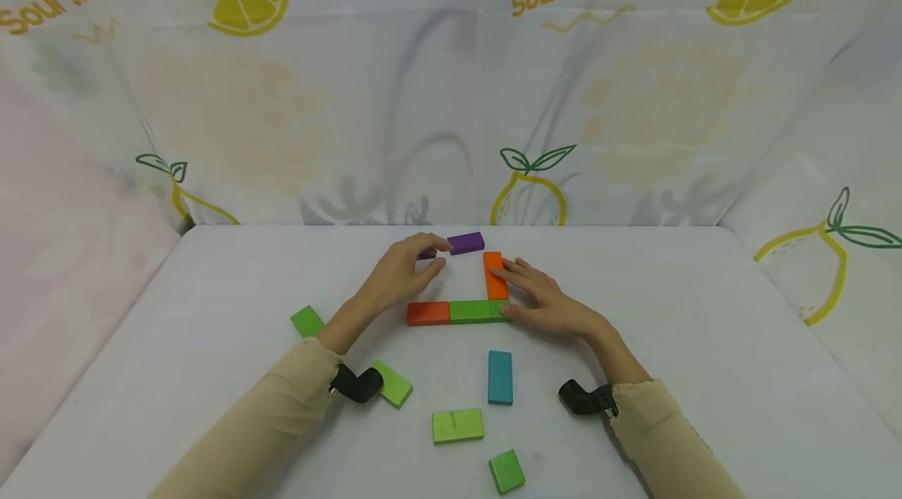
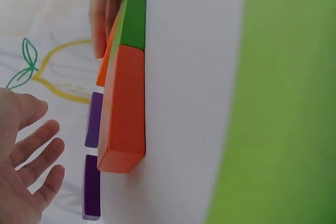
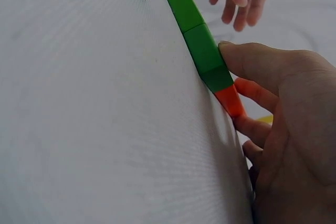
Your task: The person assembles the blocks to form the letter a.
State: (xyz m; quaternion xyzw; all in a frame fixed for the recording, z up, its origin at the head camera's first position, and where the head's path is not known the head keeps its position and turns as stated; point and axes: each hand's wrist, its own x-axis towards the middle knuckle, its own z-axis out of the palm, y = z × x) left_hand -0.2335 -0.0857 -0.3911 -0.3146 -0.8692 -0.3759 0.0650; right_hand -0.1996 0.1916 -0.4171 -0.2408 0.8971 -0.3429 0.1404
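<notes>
A red-orange block [image 1: 428,313], a green block [image 1: 469,312] and a small green block [image 1: 498,309] lie end to end in a row. From the row's right end an orange block [image 1: 496,287] runs toward the back. My right hand [image 1: 553,305] rests there, its thumb touching the small green block and its fingers against the orange one. Behind the row's left end hovers my left hand [image 1: 400,272], fingers loosely curved around nothing. Near its fingertips is a purple block [image 1: 466,244]; a second purple block [image 2: 92,187] is mostly hidden behind that hand in the head view.
Nearer the front lie a teal block [image 1: 500,377], a light green block [image 1: 458,426] and a green square block [image 1: 506,471]. Beside the left forearm are another light green block [image 1: 395,385] and a green block [image 1: 306,320]. A printed curtain [image 1: 451,92] hangs behind the white table [image 1: 705,311].
</notes>
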